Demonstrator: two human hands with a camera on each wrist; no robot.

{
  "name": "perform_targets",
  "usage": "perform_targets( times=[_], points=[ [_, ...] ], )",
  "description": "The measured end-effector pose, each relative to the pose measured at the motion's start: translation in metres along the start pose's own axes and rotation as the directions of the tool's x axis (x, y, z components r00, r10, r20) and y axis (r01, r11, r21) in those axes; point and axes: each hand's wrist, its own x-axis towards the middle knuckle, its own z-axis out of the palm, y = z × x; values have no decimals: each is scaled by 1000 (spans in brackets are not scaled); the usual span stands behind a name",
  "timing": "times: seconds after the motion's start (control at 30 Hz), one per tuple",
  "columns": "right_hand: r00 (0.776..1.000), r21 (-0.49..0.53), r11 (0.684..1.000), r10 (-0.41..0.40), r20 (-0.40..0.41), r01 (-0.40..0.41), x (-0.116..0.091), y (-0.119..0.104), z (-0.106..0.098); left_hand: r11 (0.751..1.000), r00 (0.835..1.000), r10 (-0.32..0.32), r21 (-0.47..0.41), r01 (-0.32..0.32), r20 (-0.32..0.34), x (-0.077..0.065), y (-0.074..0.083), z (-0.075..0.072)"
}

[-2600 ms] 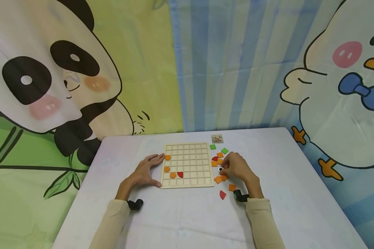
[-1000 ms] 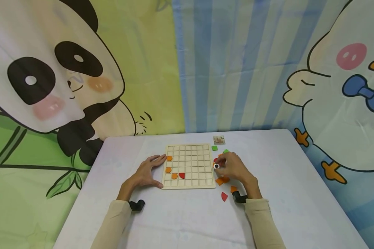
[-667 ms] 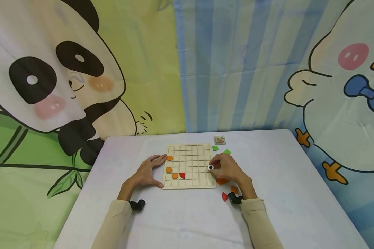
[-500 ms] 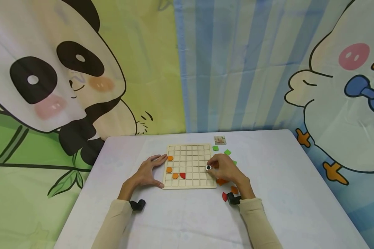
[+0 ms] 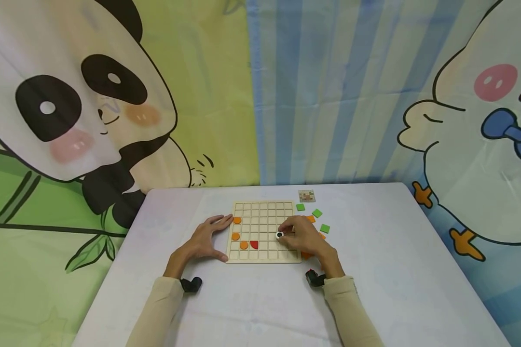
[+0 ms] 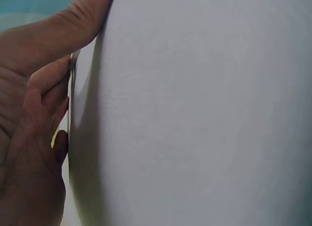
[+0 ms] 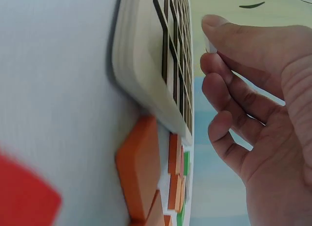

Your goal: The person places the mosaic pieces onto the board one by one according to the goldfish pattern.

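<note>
A pale wooden grid board [image 5: 265, 212] lies on the white table. My left hand [image 5: 203, 239] rests at its left edge, fingers spread, with the index finger at the upper side and the thumb at the near corner. Over the board's right part, my right hand [image 5: 305, 236] pinches a small round white piece with a black dot [image 5: 280, 235] between thumb and index finger. In the right wrist view the white piece [image 7: 210, 46] shows edge-on above the board. Several orange round pieces [image 5: 236, 236] and a red quarter-round piece [image 5: 253, 245] sit in cells on the left.
Green square tiles [image 5: 317, 213] and orange square tiles [image 5: 311, 219] lie right of the board, partly hidden by my right hand. A small patterned card [image 5: 306, 195] lies beyond them. A red piece [image 7: 25, 194] is near the camera in the right wrist view.
My right hand has picked the white piece with the black dot out of the loose pieces and carried it left over the board. My left hand has stayed at the board's edge.
</note>
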Motion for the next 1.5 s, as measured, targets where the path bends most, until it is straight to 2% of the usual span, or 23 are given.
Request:
perform_targets(
  times=[0.27,0.63,1.0,1.27,1.5],
  points=[
    [1000,21,1000,-21,6,21,11,-8,14,1000,1000,-13,4,13,3,0,-2,0],
    [999,12,999,36,31,-37,20,-10,30,1000,1000,-21,6,21,7,0,1,1],
    [999,-57,998,42,27,-40,28,-15,35,1000,1000,-22,6,22,9,1,0,1],
    [998,-27,999,38,51,-37,32,-16,38,1000,1000,8,19,-8,-6,1,0,1],
    [998,-41,998,41,52,-39,34,-17,43,1000,1000,-4,15,4,-3,1,2,1]
  ],
)
